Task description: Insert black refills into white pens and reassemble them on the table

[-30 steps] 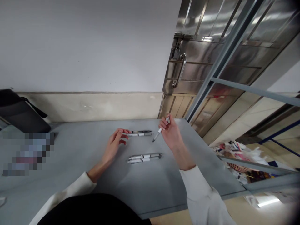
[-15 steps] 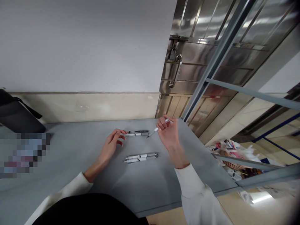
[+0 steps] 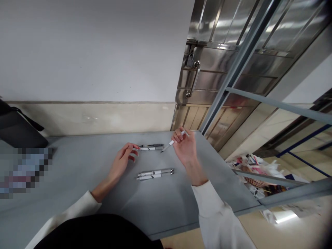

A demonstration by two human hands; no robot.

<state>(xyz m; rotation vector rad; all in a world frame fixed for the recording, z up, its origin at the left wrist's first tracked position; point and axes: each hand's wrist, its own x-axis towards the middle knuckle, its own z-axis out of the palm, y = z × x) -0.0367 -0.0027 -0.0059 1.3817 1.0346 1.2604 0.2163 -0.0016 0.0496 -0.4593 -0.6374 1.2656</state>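
Grey table has far pens at left hand, grip unclear; right hand, apart, clamps white pen, likely light, stiff, slick, best held mid-barrel.

At centre, the pens look like smooth plastic, and the table under them has a smooth top with a soft sheen. Glossy metal makes up the door at upper right and its polished handle. The upper-left wall is matt. Matt cloth forms the sleeve at lower right; the bags at right look like thin, crumpled plastic.
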